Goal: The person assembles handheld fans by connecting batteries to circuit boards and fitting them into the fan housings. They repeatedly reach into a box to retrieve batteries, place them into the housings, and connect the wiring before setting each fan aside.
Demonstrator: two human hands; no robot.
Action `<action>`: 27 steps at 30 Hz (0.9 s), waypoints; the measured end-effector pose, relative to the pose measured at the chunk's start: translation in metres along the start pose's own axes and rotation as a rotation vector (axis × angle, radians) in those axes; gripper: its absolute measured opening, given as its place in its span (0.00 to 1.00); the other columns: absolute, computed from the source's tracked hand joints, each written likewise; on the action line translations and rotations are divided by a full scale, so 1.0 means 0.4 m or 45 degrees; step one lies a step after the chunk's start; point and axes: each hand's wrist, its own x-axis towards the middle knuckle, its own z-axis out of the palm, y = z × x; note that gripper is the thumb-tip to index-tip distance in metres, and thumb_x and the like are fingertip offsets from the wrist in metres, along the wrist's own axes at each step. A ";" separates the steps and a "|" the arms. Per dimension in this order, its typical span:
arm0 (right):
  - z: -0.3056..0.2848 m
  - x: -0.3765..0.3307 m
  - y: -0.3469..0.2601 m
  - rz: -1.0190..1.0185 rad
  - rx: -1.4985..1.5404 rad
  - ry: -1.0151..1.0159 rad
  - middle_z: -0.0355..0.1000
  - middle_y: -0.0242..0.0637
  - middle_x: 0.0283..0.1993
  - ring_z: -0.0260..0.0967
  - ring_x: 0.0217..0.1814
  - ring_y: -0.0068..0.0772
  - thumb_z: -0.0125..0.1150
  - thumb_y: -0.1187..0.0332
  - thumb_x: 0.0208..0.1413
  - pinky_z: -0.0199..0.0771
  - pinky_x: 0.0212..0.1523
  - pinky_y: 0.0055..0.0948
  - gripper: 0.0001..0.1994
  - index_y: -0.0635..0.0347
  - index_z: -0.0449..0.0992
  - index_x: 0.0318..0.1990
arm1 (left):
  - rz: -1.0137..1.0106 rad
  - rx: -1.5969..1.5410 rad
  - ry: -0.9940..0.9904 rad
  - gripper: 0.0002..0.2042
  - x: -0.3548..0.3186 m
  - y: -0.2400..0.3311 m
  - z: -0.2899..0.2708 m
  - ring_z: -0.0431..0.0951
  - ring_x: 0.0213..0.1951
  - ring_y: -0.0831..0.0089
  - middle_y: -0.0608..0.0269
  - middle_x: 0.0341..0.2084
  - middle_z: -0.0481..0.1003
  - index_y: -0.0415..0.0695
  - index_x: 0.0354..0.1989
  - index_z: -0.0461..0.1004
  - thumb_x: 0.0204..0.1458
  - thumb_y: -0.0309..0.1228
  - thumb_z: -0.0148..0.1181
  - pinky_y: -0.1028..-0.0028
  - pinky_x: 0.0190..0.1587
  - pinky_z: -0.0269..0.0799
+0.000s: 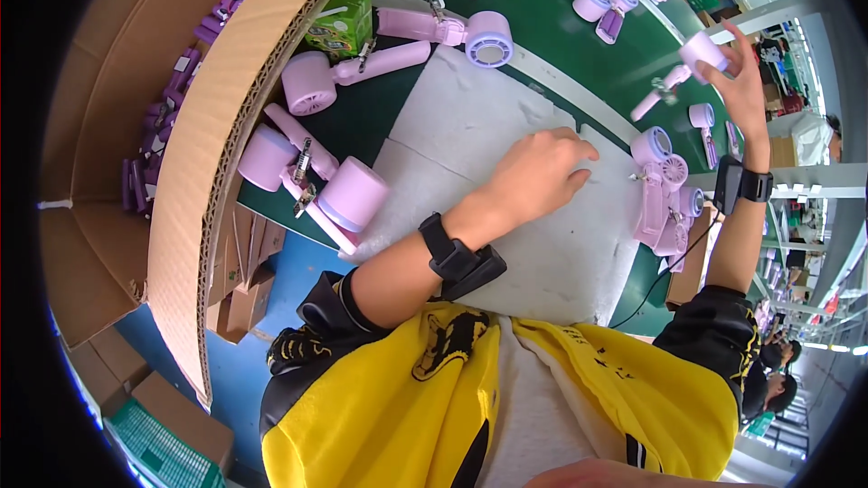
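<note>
My left hand (540,173) rests palm down on a white foam pad (470,126), fingers lightly curled, holding nothing. My right hand (737,81) is raised at the right, gripping the round head of a pink handheld fan (698,52) whose handle hangs down to the left. A pile of pink and lilac fans (665,194) lies at the pad's right edge, below that hand. Both wrists carry black bands.
More pink fans (312,176) lie left of the pad on the green table (561,36), others farther back (484,36). A large cardboard box (208,117) of purple parts stands at the left. A small green carton (344,23) sits beside it. Other people work at the far right.
</note>
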 end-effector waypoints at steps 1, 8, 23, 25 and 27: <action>0.010 -0.006 -0.032 -0.056 0.191 -0.074 0.75 0.36 0.40 0.72 0.39 0.24 0.67 0.67 0.50 0.71 0.39 0.24 0.35 0.58 0.62 0.66 | -0.001 -0.042 0.035 0.12 0.001 0.000 0.000 0.79 0.38 0.51 0.52 0.38 0.78 0.40 0.42 0.78 0.50 0.29 0.65 0.60 0.43 0.75; 0.137 -0.072 -0.174 0.300 0.171 -0.825 0.74 0.29 0.31 0.66 0.30 0.17 0.63 0.62 0.52 0.65 0.28 0.21 0.16 0.64 0.78 0.44 | -0.010 -0.173 0.195 0.23 0.003 0.019 0.027 0.78 0.35 0.47 0.47 0.36 0.78 0.40 0.43 0.70 0.49 0.45 0.68 0.56 0.39 0.74; 0.184 0.090 -0.446 -0.143 -0.287 -0.848 0.68 0.27 0.23 0.63 0.21 0.17 0.59 0.59 0.60 0.63 0.22 0.21 0.13 0.61 0.77 0.38 | -0.083 0.063 -0.233 0.17 0.000 0.011 0.111 0.80 0.41 0.49 0.47 0.38 0.79 0.37 0.41 0.77 0.41 0.30 0.68 0.59 0.43 0.76; 0.152 0.138 -0.630 -0.299 -0.066 -0.746 0.67 0.23 0.27 0.61 0.23 0.12 0.58 0.58 0.61 0.61 0.24 0.18 0.13 0.58 0.76 0.44 | -0.055 0.075 -0.185 0.15 -0.005 0.017 0.108 0.80 0.41 0.49 0.47 0.36 0.79 0.37 0.40 0.76 0.42 0.28 0.66 0.58 0.42 0.76; 0.104 0.177 -0.790 -0.528 -0.089 -0.713 0.68 0.23 0.31 0.62 0.26 0.10 0.56 0.57 0.62 0.61 0.26 0.14 0.16 0.58 0.75 0.50 | 0.085 0.103 -0.143 0.12 0.020 0.037 0.106 0.80 0.40 0.49 0.48 0.33 0.79 0.38 0.40 0.76 0.46 0.25 0.61 0.56 0.40 0.77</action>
